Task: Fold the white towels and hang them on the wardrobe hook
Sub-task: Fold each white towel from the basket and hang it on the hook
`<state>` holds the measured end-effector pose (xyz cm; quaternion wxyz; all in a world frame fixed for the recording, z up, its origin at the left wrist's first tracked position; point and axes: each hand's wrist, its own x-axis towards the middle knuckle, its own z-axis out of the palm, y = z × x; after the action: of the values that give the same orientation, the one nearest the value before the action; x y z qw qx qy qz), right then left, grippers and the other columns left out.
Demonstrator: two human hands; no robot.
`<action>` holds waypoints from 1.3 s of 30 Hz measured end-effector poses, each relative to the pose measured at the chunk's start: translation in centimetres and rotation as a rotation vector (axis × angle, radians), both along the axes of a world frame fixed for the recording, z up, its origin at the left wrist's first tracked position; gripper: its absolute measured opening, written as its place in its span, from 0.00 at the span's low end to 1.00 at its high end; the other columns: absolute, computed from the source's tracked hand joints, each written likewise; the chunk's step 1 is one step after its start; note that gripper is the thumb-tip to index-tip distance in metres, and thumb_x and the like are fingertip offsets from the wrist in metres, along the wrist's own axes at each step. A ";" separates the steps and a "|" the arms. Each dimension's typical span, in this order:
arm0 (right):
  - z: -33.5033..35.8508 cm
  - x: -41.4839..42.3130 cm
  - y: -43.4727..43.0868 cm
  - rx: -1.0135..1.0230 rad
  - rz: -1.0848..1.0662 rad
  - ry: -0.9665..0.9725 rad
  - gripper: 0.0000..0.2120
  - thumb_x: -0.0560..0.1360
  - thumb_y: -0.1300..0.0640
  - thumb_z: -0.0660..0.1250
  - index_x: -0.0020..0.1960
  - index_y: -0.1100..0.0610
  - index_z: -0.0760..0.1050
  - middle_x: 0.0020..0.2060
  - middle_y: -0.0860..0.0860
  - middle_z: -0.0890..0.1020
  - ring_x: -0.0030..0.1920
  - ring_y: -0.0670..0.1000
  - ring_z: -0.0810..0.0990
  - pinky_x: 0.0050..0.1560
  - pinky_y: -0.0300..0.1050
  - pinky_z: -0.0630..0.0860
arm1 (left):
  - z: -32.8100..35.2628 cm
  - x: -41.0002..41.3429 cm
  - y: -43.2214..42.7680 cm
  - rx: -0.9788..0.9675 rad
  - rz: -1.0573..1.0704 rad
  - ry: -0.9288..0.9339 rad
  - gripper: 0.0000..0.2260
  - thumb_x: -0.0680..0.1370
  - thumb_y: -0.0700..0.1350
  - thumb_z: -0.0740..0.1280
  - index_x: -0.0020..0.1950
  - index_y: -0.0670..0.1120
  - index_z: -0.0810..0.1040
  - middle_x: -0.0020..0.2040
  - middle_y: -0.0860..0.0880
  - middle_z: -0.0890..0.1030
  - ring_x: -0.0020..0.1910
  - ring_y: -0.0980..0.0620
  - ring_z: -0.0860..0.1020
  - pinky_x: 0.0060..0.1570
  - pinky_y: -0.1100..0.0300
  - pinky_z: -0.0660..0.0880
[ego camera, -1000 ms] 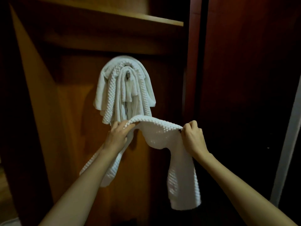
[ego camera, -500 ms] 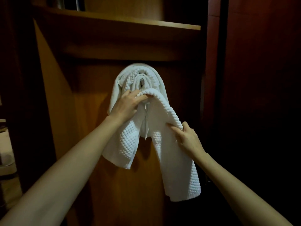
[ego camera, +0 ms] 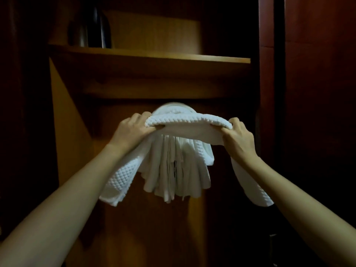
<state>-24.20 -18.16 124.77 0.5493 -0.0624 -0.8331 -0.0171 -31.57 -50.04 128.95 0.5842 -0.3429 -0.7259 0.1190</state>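
Left side: the wardrobe's side panel [ego camera: 65,132] slopes down the frame, lit orange-brown. Above it a shelf [ego camera: 154,57] runs across, with a dark, upright object [ego camera: 92,29] at its left end; what the object is cannot be told.

Left hand [ego camera: 131,132]: raised below the shelf, fingers curled over the left end of a white waffle-textured towel [ego camera: 185,123], thumb tucked under its edge – a firm grip. The towel's left tail hangs below this wrist and forearm.

Centre: the towel spans from hand to hand in a shallow arch, held roughly level. It sits in front of the top of a bundle of hanging towels [ego camera: 173,170] – white, folded, draped in narrow pleats against the wardrobe's back panel. The hook carrying the bundle is hidden by cloth. Whether the held towel touches the bundle cannot be told.

Right hand [ego camera: 238,139]: at about the same height as the left, fingers and thumb closed around the towel's right end. The right tail drops behind this forearm and ends below it.

Right side: a dark reddish wardrobe door [ego camera: 317,112] fills the frame edge.
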 end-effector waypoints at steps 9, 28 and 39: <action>7.7 -5.3 0.2 0.183 -0.034 0.192 0.20 0.66 0.70 0.70 0.58 0.61 0.76 0.41 0.62 0.71 0.37 0.61 0.71 0.28 0.43 0.62 | 6.3 -4.9 1.3 0.133 0.214 0.119 0.06 0.75 0.39 0.62 0.46 0.40 0.78 0.56 0.40 0.74 0.48 0.38 0.73 0.38 0.49 0.72; 14.9 -21.5 6.0 0.550 0.010 0.300 0.23 0.64 0.71 0.70 0.57 0.57 0.81 0.50 0.66 0.79 0.44 0.67 0.79 0.26 0.50 0.74 | 9.7 -19.8 2.5 0.160 0.210 0.311 0.15 0.73 0.40 0.71 0.59 0.44 0.78 0.48 0.39 0.75 0.45 0.36 0.75 0.25 0.54 0.69; 9.3 -21.1 8.2 0.456 0.358 0.051 0.26 0.72 0.71 0.67 0.66 0.52 0.75 0.47 0.54 0.73 0.42 0.54 0.74 0.31 0.50 0.74 | 4.0 -20.0 1.1 0.088 -0.246 -0.186 0.10 0.75 0.46 0.70 0.55 0.51 0.77 0.59 0.50 0.67 0.55 0.49 0.69 0.39 0.52 0.75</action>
<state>-45.27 -9.95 134.05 0.5642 0.2103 -0.7914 -0.1054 -51.56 -48.94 132.97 0.5389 -0.4128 -0.7341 -0.0178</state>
